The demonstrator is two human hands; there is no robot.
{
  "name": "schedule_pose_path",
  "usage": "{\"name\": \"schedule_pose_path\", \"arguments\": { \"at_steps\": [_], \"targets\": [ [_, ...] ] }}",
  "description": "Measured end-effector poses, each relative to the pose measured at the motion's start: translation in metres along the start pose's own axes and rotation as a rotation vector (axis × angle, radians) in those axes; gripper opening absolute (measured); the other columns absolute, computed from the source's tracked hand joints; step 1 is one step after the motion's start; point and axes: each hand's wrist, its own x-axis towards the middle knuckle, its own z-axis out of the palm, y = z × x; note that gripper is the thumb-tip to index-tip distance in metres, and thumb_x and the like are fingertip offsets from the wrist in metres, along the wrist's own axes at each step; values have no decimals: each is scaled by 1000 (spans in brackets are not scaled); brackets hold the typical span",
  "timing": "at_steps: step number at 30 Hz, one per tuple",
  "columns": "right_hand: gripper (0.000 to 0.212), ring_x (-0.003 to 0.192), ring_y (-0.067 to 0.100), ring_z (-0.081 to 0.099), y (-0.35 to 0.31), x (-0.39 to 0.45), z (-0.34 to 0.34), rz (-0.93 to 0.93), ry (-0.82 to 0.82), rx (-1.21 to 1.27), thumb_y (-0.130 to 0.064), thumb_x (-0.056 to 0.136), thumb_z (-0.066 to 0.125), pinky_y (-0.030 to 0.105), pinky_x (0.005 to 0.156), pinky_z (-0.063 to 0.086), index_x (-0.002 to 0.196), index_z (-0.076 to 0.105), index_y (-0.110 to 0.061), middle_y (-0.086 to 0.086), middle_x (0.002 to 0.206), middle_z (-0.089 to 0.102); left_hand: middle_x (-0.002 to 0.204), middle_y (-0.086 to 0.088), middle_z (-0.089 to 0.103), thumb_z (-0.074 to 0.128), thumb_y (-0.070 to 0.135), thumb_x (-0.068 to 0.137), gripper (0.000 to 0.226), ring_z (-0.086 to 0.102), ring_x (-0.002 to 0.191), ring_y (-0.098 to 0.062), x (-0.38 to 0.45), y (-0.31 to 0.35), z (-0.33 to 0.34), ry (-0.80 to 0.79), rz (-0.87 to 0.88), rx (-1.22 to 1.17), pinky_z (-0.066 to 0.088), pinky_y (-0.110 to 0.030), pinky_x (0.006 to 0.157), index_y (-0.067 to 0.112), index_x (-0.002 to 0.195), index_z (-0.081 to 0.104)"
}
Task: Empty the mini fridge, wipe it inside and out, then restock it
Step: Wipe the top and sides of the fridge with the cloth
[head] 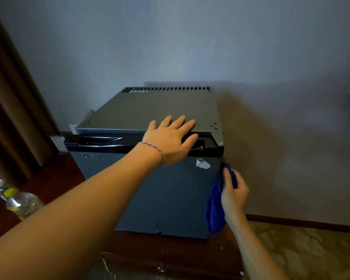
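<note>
The dark grey mini fridge (156, 190) stands on a low dark wooden cabinet, its door closed. My left hand (170, 139) lies flat with spread fingers on the front edge of the fridge top, above the door. My right hand (233, 194) presses a blue cloth (215, 207) against the fridge's right front corner, fingers curled round the cloth. A torn white sticker (202, 163) is on the door near its upper right.
Two plastic bottles (18, 200) stand on the cabinet (170, 253) at the left. A brown curtain (10, 110) hangs further left. The wall is close behind the fridge. Patterned carpet (303, 251) covers the floor at the right.
</note>
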Motion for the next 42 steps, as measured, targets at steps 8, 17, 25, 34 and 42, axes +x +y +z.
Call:
{"name": "schedule_pose_path", "arguments": {
  "at_steps": [8,17,25,34,42],
  "targets": [
    [33,100,26,58,-150,4,12,-757,18,-571,-41,94,57,31,84,47,111,72,-17,4,108,63,166,12,6,-5,77,86,76,7,153,-25,-70,-182,-7,-27,-288,5,14,-56,121,48,155,5],
    [44,112,34,49,-165,-24,59,-797,-100,-1447,-59,94,38,51,85,50,108,69,-30,3,116,63,163,7,23,20,57,102,54,12,150,-24,-65,-236,4,76,-71,-187,19,-49,122,42,154,26],
    [41,100,30,54,-147,-66,155,-789,-72,-1235,-57,93,41,45,77,51,107,70,-31,0,106,66,160,-1,32,21,36,109,48,12,152,-23,-59,-236,10,210,-57,-506,4,-32,123,25,148,46],
    [36,100,29,52,-136,-111,277,-942,-303,-1255,-57,88,46,45,77,49,96,69,-30,-2,101,62,155,-1,40,15,34,110,53,16,151,-16,-58,-242,15,252,-94,-877,10,-30,122,14,140,54],
    [32,97,19,46,-143,-105,269,-1017,-426,-1334,-59,93,46,33,67,42,103,68,-38,-9,106,56,157,4,39,13,33,109,54,12,151,-11,-57,-252,25,227,-51,-834,8,-22,118,17,143,52]
  ]
}}
